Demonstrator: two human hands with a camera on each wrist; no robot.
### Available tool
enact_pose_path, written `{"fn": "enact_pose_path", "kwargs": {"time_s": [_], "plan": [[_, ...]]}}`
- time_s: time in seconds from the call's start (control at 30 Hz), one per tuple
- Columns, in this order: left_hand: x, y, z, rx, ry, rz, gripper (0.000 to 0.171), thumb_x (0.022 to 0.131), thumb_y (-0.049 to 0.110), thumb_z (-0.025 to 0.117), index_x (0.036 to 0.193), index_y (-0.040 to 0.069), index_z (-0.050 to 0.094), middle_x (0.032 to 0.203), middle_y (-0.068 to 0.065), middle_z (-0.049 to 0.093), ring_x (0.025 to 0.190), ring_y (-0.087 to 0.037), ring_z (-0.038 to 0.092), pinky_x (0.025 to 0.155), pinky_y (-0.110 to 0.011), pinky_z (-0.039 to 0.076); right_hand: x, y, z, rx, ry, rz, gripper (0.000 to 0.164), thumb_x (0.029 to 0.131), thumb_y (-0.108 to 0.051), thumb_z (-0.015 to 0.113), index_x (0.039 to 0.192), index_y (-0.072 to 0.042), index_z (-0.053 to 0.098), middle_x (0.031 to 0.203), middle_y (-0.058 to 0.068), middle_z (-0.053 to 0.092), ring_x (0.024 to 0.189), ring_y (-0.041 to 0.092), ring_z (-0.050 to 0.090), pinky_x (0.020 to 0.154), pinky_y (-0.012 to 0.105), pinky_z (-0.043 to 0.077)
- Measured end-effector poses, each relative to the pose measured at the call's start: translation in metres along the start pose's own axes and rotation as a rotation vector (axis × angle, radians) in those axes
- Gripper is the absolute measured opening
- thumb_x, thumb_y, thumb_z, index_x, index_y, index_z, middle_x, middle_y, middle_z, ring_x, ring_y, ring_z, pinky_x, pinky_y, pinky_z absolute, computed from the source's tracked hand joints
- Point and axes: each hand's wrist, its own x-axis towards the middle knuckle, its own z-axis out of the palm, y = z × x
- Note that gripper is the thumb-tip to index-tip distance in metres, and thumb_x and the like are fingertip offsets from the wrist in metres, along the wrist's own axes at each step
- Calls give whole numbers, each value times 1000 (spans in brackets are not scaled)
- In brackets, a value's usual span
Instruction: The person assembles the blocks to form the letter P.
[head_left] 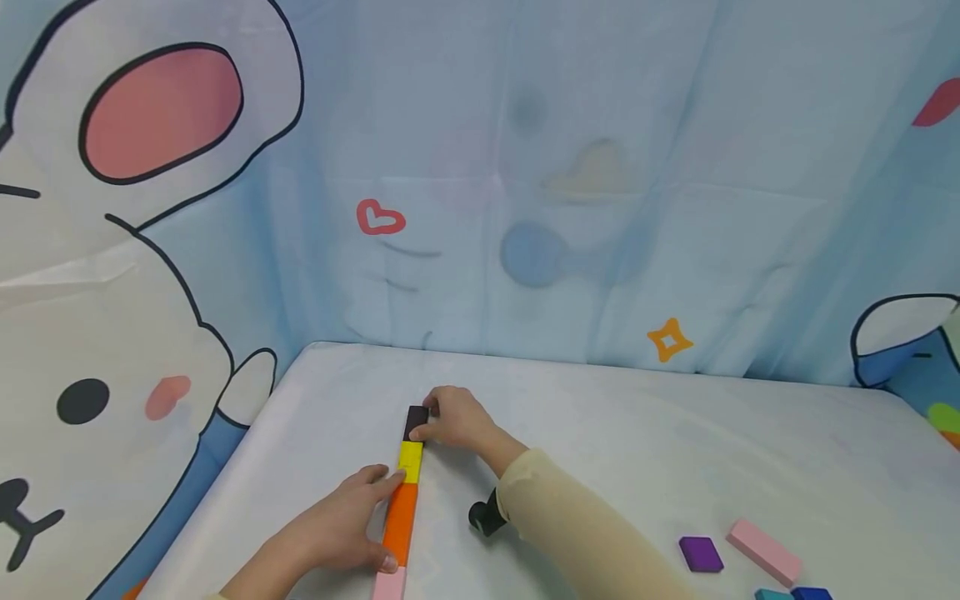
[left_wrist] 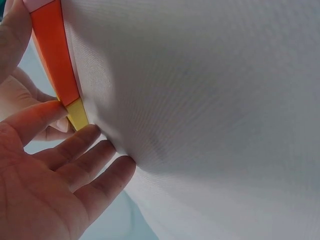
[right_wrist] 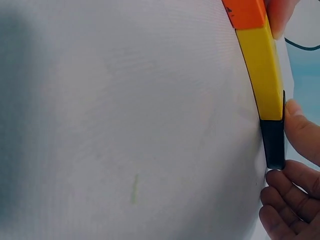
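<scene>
On table (head_left: 615, 450): row of blocks, end to end, near to far: first block (head_left: 388, 587), second block (head_left: 401, 525), third block (head_left: 410, 458), fourth block (head_left: 413, 419). Left of row: left hand (head_left: 341, 517), thumb at joint of first and second, forefinger at joint of second and third. At far end, mostly right of fourth block and touching it: right hand (head_left: 459, 422). Right of row, partly behind right sleeve (head_left: 585, 517): object (head_left: 486, 515). Farther right, well apart: fifth block (head_left: 701, 554); to its right, sixth block (head_left: 763, 550); before both, seventh block (head_left: 772, 595), with eighth block (head_left: 812, 594) just beside, right. Behind table: hanging cloth (head_left: 465, 108).
</scene>
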Motion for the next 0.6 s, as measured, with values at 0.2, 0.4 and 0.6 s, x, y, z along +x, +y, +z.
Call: {"fn": "enact_pose_path", "kwargs": {"time_s": [0.2, 0.4, 0.6], "plan": [[1, 0, 1, 1, -2, -11, 93, 69, 30, 95, 150, 16, 52, 156, -18, 43, 133, -37, 52, 107, -63, 48, 0, 0, -1, -1, -34, 11, 53, 83, -32, 86, 123, -2, 67, 109, 9, 69, 93, 20, 58, 90, 36, 57], [2, -3, 1, -7, -1, -2, 95, 68, 33, 96, 150, 15, 52, 155, -19, 44, 133, -37, 52, 108, -63, 48, 0, -2, -1, -7, -39, 18, 53, 83, -30, 87, 123, -1, 67, 110, 10, 69, 93, 20, 59, 92, 37, 57], [2, -6, -3, -41, -4, 16, 90, 71, 34, 94, 149, 15, 54, 155, -19, 46, 134, -37, 52, 108, -64, 47, -2, -2, -2, -15, -37, 9, 53, 83, -30, 87, 122, 0, 67, 108, 10, 69, 92, 21, 58, 92, 37, 57]]}}
